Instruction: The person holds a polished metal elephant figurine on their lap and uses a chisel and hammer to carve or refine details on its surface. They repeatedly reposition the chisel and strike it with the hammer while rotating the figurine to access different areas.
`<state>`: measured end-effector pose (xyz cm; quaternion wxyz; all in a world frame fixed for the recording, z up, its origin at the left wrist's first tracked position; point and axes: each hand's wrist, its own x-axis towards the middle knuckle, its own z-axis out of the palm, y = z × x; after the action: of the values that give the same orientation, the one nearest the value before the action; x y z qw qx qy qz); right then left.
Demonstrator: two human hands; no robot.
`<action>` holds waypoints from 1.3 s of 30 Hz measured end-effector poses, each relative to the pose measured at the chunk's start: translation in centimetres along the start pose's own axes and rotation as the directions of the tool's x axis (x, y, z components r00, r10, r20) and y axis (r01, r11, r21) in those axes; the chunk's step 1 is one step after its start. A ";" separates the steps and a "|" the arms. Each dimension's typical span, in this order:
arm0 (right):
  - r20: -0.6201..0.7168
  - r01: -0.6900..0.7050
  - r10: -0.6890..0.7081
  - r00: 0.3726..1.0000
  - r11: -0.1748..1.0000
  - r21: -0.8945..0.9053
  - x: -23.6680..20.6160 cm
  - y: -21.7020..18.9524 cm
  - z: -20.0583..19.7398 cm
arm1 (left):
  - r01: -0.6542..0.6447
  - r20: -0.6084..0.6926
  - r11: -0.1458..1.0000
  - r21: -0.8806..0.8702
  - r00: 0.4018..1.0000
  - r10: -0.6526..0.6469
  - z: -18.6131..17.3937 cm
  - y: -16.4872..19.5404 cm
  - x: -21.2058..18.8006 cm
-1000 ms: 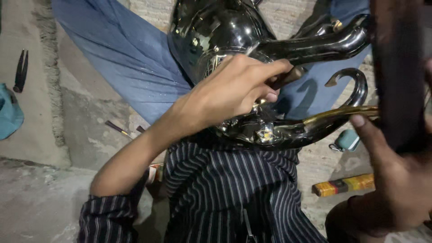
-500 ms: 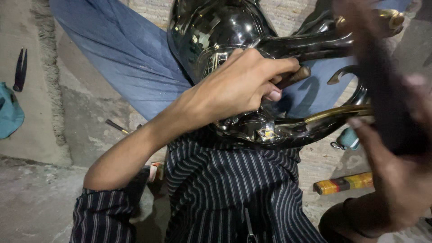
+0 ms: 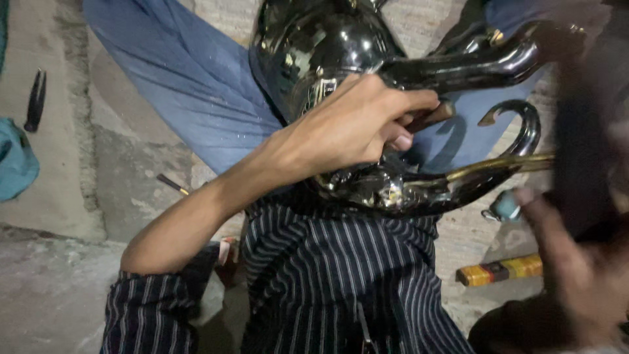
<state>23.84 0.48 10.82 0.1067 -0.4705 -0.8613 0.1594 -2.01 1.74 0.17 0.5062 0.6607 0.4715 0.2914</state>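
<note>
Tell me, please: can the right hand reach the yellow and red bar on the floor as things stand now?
Probably yes, but not at once. The yellow and red bar lies uncovered on the floor just below the right hand, yet that hand is blurred and seems to grip a dark object, so its fingers are not free.

I sit on a rough concrete floor (image 3: 59, 288). On it lie black pliers (image 3: 35, 99) at the left and a yellow-and-red bar (image 3: 501, 270) at the right.
</note>
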 end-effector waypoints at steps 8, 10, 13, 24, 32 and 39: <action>-0.029 -0.332 0.397 0.917 0.803 0.495 -2.1 0.4 0.6 | -0.107 0.005 0.994 -0.018 0.994 0.107 -0.3 -0.7 -0.3; 0.030 -0.314 0.317 0.948 0.913 0.259 -2.3 0.6 0.6 | -0.083 0.042 0.997 -0.002 0.996 0.083 -0.7 -0.7 -0.2; 0.011 -0.364 0.372 0.928 0.902 0.231 -2.0 0.0 1.4 | -0.174 0.045 0.984 0.042 0.984 0.172 -1.0 -0.4 -0.2; -0.111 -0.292 0.348 0.931 0.892 0.344 -4.2 1.0 2.1 | -0.261 -0.218 0.965 -0.029 0.944 0.248 -2.0 -0.1 -2.5; -0.193 -0.422 0.638 0.745 0.676 0.604 -5.9 2.9 4.0 | -0.140 -0.262 0.988 -0.057 0.957 0.121 -0.5 -1.0 -3.8; -0.188 -0.413 0.488 0.852 0.849 0.329 -3.7 5.1 3.7 | -0.158 -0.261 0.983 -0.091 0.957 0.129 0.2 -1.7 -3.8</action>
<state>28.61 -0.72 5.37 0.2445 -0.6581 -0.6723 0.2347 -3.88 -1.79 -1.12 0.4549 0.6215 0.4664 0.4351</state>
